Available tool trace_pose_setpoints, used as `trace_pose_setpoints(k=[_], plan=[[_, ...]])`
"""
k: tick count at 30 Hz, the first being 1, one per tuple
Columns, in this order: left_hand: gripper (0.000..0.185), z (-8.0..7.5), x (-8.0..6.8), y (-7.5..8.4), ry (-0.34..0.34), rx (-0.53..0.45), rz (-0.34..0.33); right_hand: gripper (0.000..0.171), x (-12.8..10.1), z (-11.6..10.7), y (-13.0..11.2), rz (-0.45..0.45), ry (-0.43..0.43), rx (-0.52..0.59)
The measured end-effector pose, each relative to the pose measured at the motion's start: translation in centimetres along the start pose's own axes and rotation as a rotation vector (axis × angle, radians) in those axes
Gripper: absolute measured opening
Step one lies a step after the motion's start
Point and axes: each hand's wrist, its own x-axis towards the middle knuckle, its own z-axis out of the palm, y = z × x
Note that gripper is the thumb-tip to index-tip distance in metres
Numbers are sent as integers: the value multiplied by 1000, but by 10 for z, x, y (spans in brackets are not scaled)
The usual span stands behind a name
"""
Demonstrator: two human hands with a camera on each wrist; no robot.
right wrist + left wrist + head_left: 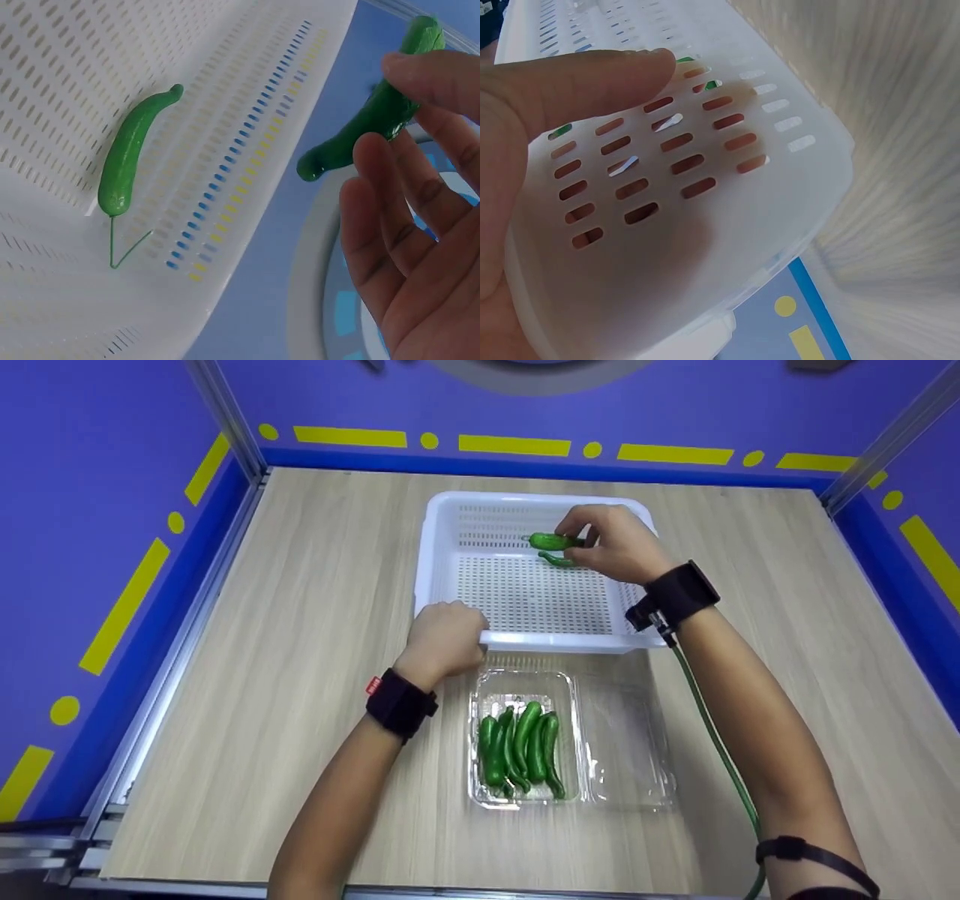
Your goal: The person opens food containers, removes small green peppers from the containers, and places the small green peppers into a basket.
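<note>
A white perforated plastic basket (540, 640) stands at the back of the table. My left hand (446, 639) grips its near left corner; in the left wrist view the thumb lies along the basket's slotted wall (742, 195). Over the basket's right half, my right hand (621, 544) pinches a curved green chili pepper (367, 124) between thumb and fingers. A second green chili pepper (131, 157), with a thin green thread at its end, lies inside the basket. Nearer me, several green chili peppers (529, 742) lie side by side in a clear plastic clamshell box (574, 750).
The clamshell's clear lid (626, 750) lies folded open to the right. A wood-grain table (322, 660) carries everything, with blue walls (360, 405) behind and at both sides. A green cable (709, 716) runs along my right forearm from the wrist strap (681, 594).
</note>
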Motion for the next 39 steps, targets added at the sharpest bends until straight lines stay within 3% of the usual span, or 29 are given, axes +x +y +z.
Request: trace_pose_setpoints(k=[12,29,39], plan=[[35,0,0,-1,-5,-4,-2,25,15,6,20,108,-27,14],[31,0,0,0,-3,0,-4,26,30,20,38,111,-35,-92],[32,2,0,-1,-2,-5,-13,24,36,24,52,141,-47,-94]])
